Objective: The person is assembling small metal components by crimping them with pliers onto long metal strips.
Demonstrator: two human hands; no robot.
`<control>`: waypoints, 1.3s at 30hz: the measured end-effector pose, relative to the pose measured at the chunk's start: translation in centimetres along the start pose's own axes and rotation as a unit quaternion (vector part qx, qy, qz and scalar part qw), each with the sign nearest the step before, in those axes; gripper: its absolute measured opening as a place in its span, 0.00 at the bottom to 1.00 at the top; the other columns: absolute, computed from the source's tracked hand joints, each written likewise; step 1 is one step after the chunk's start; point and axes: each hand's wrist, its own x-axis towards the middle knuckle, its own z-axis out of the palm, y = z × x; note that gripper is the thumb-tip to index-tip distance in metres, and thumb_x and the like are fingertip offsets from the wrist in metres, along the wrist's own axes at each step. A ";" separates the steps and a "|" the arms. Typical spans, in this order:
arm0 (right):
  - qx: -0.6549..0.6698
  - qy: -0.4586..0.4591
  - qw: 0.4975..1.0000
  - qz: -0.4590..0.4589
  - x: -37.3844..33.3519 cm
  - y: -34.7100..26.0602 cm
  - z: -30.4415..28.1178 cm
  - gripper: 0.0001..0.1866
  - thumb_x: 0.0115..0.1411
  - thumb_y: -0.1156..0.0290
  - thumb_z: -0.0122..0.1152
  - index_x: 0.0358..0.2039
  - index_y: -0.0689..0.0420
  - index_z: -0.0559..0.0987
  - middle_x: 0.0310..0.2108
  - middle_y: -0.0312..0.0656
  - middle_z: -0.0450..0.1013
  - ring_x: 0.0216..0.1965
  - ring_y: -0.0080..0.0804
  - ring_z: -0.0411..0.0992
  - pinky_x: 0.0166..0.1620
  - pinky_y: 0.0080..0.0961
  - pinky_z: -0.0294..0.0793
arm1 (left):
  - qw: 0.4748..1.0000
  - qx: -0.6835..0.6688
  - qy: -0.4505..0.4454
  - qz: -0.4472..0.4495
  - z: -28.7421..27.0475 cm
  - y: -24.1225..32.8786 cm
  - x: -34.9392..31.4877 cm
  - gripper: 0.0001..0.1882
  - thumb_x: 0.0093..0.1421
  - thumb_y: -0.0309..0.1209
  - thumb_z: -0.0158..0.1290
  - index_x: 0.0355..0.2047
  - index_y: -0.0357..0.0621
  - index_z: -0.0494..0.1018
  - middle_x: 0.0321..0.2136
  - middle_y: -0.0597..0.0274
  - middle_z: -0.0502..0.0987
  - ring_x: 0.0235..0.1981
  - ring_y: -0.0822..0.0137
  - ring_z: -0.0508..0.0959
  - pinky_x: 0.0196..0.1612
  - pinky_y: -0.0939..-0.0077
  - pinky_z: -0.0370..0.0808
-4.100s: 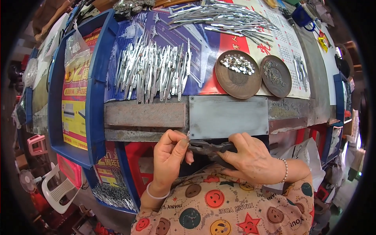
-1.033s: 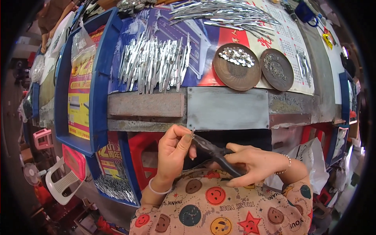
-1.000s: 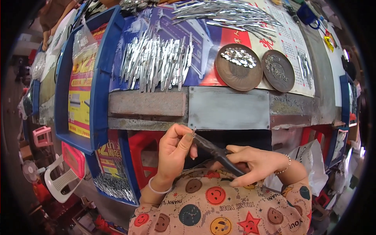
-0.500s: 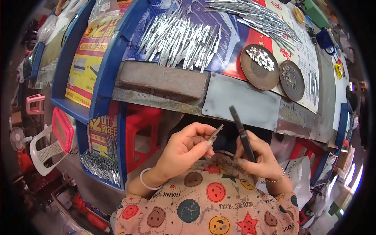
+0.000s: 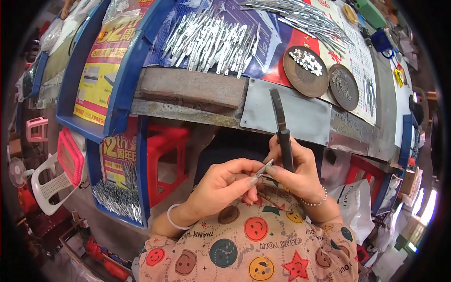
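Close in front of my body, my left hand [image 5: 224, 183] is closed, pinching a small slim metal piece [image 5: 264, 169] between thumb and fingers. My right hand [image 5: 300, 169] is closed around a long dark tool with a black handle [image 5: 285, 148]. Its flat narrow blade [image 5: 277, 108] points up toward the bench; its exact kind does not show. The right thumb and fingertips meet the metal piece at its upper end, beside the left fingertips. Part of the piece is hidden by my fingers.
Slim metal parts [image 5: 211, 44] lie heaped on the bench, with longer strips [image 5: 305, 23] behind. Two brown dishes [image 5: 307, 87] [image 5: 345, 96] hold small pieces. A grey metal plate [image 5: 286, 113] and a block [image 5: 192, 89] line the front edge. Blue trays [image 5: 120, 94] stand left, above a red stool [image 5: 164, 160].
My right hand has moved left and up to meet the left hand at the metal piece. The dark tool has swung more upright. The whole view has shifted slightly.
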 end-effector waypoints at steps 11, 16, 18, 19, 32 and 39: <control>-0.003 0.051 0.985 -0.167 -0.8 0.3 2.3 0.12 0.47 0.76 0.66 0.34 0.62 0.78 0.40 0.47 0.66 0.36 0.33 0.65 0.38 0.26 0.67 | 0.976 -0.204 -0.072 0.000 -2.0 -0.6 -1.9 0.17 0.67 0.25 0.44 0.54 0.31 0.67 0.35 0.59 0.76 0.23 0.77 0.73 0.28 0.87 0.70; -0.044 0.173 0.958 -0.225 -0.3 -0.1 2.8 0.08 0.44 0.81 0.54 0.28 0.58 0.76 0.45 0.45 0.64 0.38 0.29 0.64 0.42 0.26 0.66 | 0.988 -0.123 0.041 0.082 -5.1 -0.3 -5.0 0.14 0.66 0.26 0.47 0.51 0.34 0.70 0.33 0.61 0.76 0.22 0.79 0.73 0.26 0.87 0.69; 0.009 0.156 0.976 -0.153 -0.2 -0.4 2.9 0.04 0.49 0.80 0.56 0.27 0.60 0.75 0.43 0.44 0.64 0.36 0.27 0.65 0.40 0.25 0.67 | 0.974 -0.049 0.168 0.144 -7.6 -0.4 -7.0 0.12 0.65 0.26 0.49 0.47 0.36 0.72 0.31 0.62 0.76 0.20 0.79 0.73 0.23 0.86 0.69; 0.039 0.143 0.982 -0.115 -0.4 -0.4 2.8 0.03 0.50 0.79 0.57 0.27 0.61 0.75 0.43 0.44 0.64 0.37 0.27 0.65 0.39 0.24 0.67 | 0.952 -0.011 0.254 0.170 -8.7 0.1 -8.2 0.11 0.64 0.26 0.50 0.47 0.37 0.72 0.28 0.63 0.76 0.20 0.80 0.73 0.24 0.86 0.70; -0.066 0.038 0.993 -0.093 0.7 -0.6 4.1 0.07 0.47 0.74 0.60 0.27 0.64 0.77 0.40 0.42 0.68 0.34 0.24 0.64 0.36 0.19 0.63 | 0.593 0.524 0.610 0.043 -28.5 -6.4 -21.5 0.07 0.54 0.23 0.56 0.35 0.39 0.75 0.26 0.51 0.79 0.28 0.58 0.80 0.35 0.68 0.75; -0.078 0.032 0.994 -0.076 0.4 -0.9 2.7 0.09 0.47 0.73 0.61 0.28 0.65 0.78 0.40 0.43 0.68 0.34 0.25 0.65 0.34 0.20 0.67 | 0.570 0.562 0.599 0.014 -26.5 -4.9 -19.7 0.09 0.54 0.27 0.58 0.36 0.39 0.76 0.30 0.48 0.80 0.33 0.51 0.80 0.37 0.62 0.75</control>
